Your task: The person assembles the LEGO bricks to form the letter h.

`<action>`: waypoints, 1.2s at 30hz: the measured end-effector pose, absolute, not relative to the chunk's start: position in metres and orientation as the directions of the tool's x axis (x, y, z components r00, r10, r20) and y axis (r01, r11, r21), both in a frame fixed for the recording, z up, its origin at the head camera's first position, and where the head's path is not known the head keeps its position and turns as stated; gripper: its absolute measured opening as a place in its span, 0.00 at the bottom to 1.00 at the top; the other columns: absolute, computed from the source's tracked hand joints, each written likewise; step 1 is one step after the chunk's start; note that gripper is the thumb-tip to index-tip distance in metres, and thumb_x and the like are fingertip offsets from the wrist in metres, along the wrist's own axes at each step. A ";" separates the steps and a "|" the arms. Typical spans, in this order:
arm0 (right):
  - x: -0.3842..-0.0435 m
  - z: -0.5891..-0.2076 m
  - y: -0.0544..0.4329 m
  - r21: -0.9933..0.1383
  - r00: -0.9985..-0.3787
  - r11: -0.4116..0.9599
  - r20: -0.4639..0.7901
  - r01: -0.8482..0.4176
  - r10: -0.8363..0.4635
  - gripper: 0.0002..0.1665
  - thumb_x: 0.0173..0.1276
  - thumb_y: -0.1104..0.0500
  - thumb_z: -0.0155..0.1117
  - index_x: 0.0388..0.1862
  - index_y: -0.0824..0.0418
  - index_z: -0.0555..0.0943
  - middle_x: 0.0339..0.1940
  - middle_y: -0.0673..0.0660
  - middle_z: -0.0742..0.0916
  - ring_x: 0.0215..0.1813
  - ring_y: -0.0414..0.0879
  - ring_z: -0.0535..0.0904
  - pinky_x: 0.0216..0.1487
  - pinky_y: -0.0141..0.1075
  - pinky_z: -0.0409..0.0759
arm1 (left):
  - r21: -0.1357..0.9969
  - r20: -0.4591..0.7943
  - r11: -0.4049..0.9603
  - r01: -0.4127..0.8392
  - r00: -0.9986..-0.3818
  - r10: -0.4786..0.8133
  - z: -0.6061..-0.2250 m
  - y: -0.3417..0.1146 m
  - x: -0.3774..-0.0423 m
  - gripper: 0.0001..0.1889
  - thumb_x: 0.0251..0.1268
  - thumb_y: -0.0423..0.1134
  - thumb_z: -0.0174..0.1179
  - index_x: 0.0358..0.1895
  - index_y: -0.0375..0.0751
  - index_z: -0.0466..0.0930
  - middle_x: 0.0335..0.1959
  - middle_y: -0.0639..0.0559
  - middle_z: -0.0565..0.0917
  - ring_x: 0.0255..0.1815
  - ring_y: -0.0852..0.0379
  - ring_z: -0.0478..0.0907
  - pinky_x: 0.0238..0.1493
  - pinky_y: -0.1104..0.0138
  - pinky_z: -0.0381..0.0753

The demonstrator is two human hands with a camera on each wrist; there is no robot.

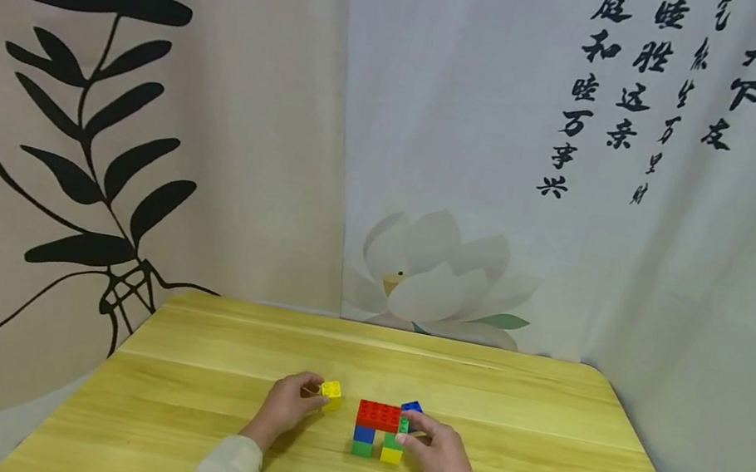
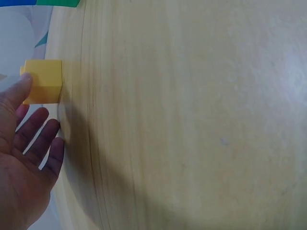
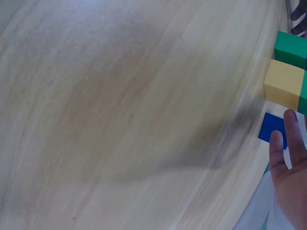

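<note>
In the head view my left hand [image 1: 289, 408] pinches a yellow toy building block [image 1: 331, 394] between thumb and fingers, left of a small block structure. In the left wrist view the thumb lies on this yellow block [image 2: 45, 81]; the other fingers are spread loosely. The structure has a red brick [image 1: 379, 416] across two legs: a blue block [image 1: 364, 434] over a green one, and a green block over a yellow block [image 1: 391, 456]. My right hand [image 1: 440, 460] pinches a small green block [image 1: 403, 425] at the red brick's right end. Its fingertips are partly hidden.
A blue block [image 1: 412, 406] lies on the table behind my right fingers. The wooden table [image 1: 203, 408] reaches back to a printed cloth backdrop [image 1: 254, 121] with dark leaves, a pale flower and writing.
</note>
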State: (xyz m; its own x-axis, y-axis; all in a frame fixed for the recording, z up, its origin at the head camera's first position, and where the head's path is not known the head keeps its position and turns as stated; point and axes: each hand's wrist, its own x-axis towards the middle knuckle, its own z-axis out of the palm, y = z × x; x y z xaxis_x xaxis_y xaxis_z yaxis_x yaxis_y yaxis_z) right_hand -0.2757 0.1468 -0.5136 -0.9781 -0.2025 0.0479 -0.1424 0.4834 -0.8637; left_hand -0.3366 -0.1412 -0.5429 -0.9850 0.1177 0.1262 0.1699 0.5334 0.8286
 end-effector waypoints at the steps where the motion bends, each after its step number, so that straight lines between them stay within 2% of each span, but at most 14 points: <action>1: -0.276 -0.514 0.147 -0.863 -0.978 0.484 0.048 -0.143 -0.204 0.31 0.68 0.46 0.67 0.66 0.58 0.78 0.62 0.65 0.81 0.49 0.49 0.82 0.50 0.44 0.82 | 0.828 0.129 0.533 0.174 -0.984 0.121 -0.544 -0.141 -0.336 0.18 0.65 0.38 0.67 0.54 0.32 0.80 0.47 0.42 0.82 0.46 0.46 0.79 0.48 0.53 0.81; 13: -0.276 -0.513 0.146 -0.850 -0.981 0.507 0.056 -0.145 -0.187 0.29 0.68 0.48 0.67 0.65 0.57 0.78 0.61 0.65 0.81 0.51 0.50 0.81 0.52 0.46 0.81 | 0.847 0.136 0.508 0.156 -0.988 0.077 -0.529 -0.144 -0.333 0.17 0.65 0.40 0.68 0.50 0.33 0.80 0.45 0.45 0.83 0.44 0.51 0.79 0.46 0.59 0.81; 18: -0.275 -0.513 0.145 -0.848 -0.982 0.510 0.051 -0.140 -0.183 0.29 0.68 0.48 0.67 0.65 0.56 0.78 0.61 0.64 0.82 0.51 0.50 0.81 0.53 0.46 0.80 | 0.862 0.169 0.472 0.182 -0.983 0.069 -0.517 -0.146 -0.330 0.15 0.64 0.40 0.68 0.47 0.33 0.80 0.40 0.47 0.83 0.42 0.52 0.79 0.41 0.63 0.82; 23: -0.275 -0.514 0.145 -0.847 -0.980 0.511 0.054 -0.148 -0.194 0.30 0.68 0.47 0.67 0.65 0.57 0.78 0.60 0.64 0.82 0.51 0.50 0.81 0.53 0.47 0.80 | 0.866 0.196 0.457 0.205 -0.978 0.069 -0.507 -0.148 -0.328 0.15 0.64 0.40 0.69 0.46 0.33 0.80 0.39 0.48 0.83 0.42 0.51 0.79 0.40 0.63 0.82; 32: -0.276 -0.516 0.146 -0.852 -0.980 0.507 0.035 -0.131 -0.195 0.30 0.68 0.45 0.66 0.66 0.55 0.78 0.59 0.62 0.83 0.49 0.48 0.81 0.52 0.45 0.81 | 0.872 0.179 0.455 0.179 -0.983 0.044 -0.494 -0.150 -0.324 0.20 0.66 0.42 0.67 0.55 0.33 0.81 0.43 0.49 0.83 0.47 0.51 0.79 0.44 0.62 0.82; 36: -0.275 -0.514 0.146 -0.849 -0.980 0.511 0.039 -0.135 -0.193 0.30 0.68 0.46 0.66 0.66 0.55 0.78 0.60 0.63 0.82 0.50 0.49 0.81 0.53 0.47 0.80 | 0.885 0.183 0.429 0.183 -0.982 0.041 -0.484 -0.149 -0.324 0.20 0.66 0.42 0.67 0.55 0.32 0.81 0.42 0.49 0.84 0.47 0.51 0.79 0.43 0.63 0.82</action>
State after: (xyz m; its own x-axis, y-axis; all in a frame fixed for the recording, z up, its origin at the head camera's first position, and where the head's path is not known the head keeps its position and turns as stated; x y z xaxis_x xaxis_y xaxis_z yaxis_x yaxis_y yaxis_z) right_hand -0.2753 0.1459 -0.5139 -0.9804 -0.1933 0.0392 -0.1346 0.5108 -0.8491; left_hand -0.3244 -0.1489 -0.4843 -0.9822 0.0414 0.1833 0.1832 0.4290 0.8846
